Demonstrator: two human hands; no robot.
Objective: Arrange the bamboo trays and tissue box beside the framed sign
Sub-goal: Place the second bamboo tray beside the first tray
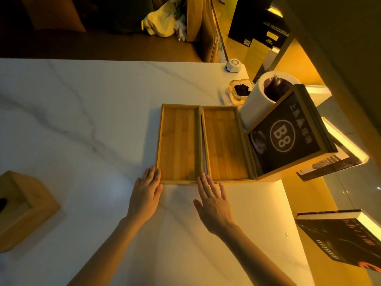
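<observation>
Two empty bamboo trays lie side by side on the white marble table: the left tray (179, 143) and the right tray (224, 144), long edges touching. The right tray sits against the framed sign (285, 134), a dark panel marked "B8" in a wooden frame. My left hand (146, 191) lies flat, fingertips at the left tray's near left corner. My right hand (212, 200) is flat and spread, fingertips at the near edge where the trays meet. Neither hand holds anything. The wooden tissue box (22, 207) stands far off at the table's left edge.
Behind the sign stand a white cylindrical bin (255, 100), a glass ashtray (240, 90) and a small white call button (233, 66). Books (342, 236) lie on the shelf at right. The table's right edge runs beside the sign.
</observation>
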